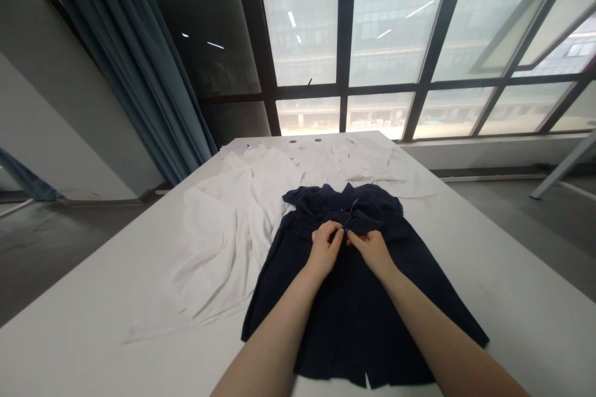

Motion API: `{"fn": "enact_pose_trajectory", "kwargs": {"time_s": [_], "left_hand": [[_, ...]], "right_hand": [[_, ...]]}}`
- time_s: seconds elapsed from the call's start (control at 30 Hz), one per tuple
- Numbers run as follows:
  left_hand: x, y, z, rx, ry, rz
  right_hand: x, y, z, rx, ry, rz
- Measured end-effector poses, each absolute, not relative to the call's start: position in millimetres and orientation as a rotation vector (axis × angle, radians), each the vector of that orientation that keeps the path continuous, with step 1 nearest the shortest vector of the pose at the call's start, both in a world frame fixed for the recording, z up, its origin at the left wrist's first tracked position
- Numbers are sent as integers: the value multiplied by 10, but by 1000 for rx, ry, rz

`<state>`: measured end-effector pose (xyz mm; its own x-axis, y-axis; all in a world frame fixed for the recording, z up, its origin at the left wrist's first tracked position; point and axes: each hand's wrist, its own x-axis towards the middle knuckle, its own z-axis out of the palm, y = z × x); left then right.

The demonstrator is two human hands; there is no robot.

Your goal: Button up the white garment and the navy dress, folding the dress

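A dark navy garment (pixel 354 310) lies spread on the white table in front of me, its upper part bunched up in folds. My left hand (pixel 327 242) and my right hand (pixel 370 247) meet at its middle, just below the bunched folds. Both hands pinch the navy fabric, with the fingertips almost touching. A thin pale line, perhaps a thread or a strip of trim, shows on the cloth just above my fingers. Whatever small part lies right between the fingertips is too small to make out.
White garments (pixel 237 217) lie crumpled to the left and behind the navy one. The long white table (pixel 507 298) reaches toward large framed windows (pixel 386 18). A blue curtain (pixel 139 56) hangs at the left, and a pale slanted leg (pixel 565 164) stands at the right.
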<state>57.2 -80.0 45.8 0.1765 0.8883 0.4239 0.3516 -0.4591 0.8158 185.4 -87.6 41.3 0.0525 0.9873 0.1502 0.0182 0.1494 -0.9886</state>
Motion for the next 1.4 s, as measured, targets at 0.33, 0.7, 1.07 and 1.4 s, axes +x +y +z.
{"fn": "enact_pose_trajectory", "kwargs": {"time_s": [0.33, 0.7, 1.07, 1.4], "left_hand": [[597, -760, 406, 1764, 1164, 1300], [358, -548, 481, 1026, 1016, 1528], [422, -650, 578, 1069, 902, 1418], [516, -748, 486, 1778, 1108, 1552]], "right_hand": [[1860, -889, 387, -1265, -1328, 858], [1974, -781, 368, -1036, -730, 848], [1693, -816, 289, -1498, -1550, 223], [1830, -778, 246, -1315, -1420, 545]]}}
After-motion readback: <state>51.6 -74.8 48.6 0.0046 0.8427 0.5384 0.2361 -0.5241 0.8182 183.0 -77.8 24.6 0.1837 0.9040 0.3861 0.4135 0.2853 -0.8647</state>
